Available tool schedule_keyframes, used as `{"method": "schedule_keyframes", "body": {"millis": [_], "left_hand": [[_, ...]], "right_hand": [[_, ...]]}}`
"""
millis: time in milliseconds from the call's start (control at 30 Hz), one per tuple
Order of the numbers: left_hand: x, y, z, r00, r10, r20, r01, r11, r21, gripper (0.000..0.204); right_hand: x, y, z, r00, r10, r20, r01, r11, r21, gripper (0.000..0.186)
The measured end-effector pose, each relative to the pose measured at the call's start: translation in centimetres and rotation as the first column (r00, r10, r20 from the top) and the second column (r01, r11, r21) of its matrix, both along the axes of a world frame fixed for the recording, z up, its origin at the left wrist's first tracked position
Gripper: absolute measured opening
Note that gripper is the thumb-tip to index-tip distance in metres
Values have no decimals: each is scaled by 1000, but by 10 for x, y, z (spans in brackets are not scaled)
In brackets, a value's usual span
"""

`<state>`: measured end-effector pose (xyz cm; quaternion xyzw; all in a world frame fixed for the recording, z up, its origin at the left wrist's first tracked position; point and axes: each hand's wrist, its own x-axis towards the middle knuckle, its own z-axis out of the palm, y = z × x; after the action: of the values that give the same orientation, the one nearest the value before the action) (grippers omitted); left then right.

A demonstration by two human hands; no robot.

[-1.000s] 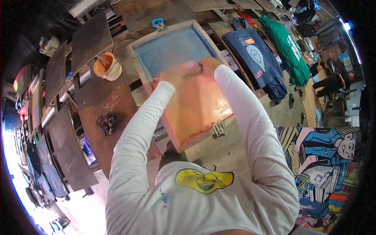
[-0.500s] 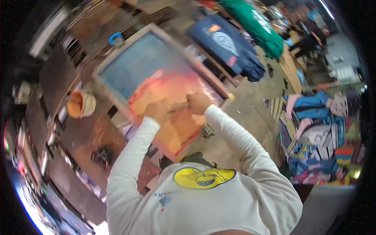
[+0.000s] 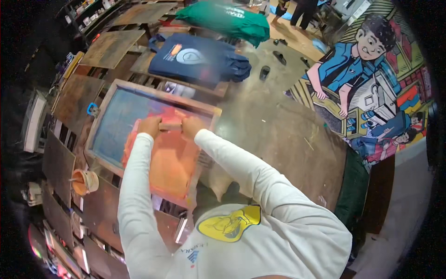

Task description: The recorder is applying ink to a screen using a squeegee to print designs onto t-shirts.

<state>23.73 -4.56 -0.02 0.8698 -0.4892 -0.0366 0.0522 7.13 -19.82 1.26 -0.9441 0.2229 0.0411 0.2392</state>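
Both hands are gripping a squeegee (image 3: 170,125) at the far end of a wooden-framed screen (image 3: 111,122), left hand (image 3: 150,126) on its left end, right hand (image 3: 193,126) on its right, fingers curled shut around the handle so pressure is spreading evenly across the blade. The screen is lying flat on a press board, so the orange ink (image 3: 172,162) smeared over its near half is staying on the mesh. A tub of orange ink (image 3: 85,182) is sitting on a board near the left edge, within reach for refills. A navy shirt (image 3: 197,59) and a green shirt (image 3: 227,18) are spread on boards beyond the screen, likely kept apart so prints are not touching. A comic-style mural (image 3: 371,93) is covering the wall on the right. Compared with half a second ago, the hands and squeegee are sitting farther up the screen, at the top of the orange patch rather than mid-patch, arms more stretched out; the view is also tilted differently, and the tub is showing lower left.
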Motion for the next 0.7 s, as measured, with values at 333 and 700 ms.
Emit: {"method": "schedule_keyframes", "body": {"millis": [333, 700], "left_hand": [[-44, 57, 1, 991, -34, -128, 26, 997, -67, 34], [-10, -3, 27, 974, -218, -53, 223, 968, 119, 37]], "right_hand": [[-40, 48, -25, 977, 215, -2, -215, 976, -30, 22], [-44, 28, 14, 994, 84, -63, -85, 996, -12, 40]]}}
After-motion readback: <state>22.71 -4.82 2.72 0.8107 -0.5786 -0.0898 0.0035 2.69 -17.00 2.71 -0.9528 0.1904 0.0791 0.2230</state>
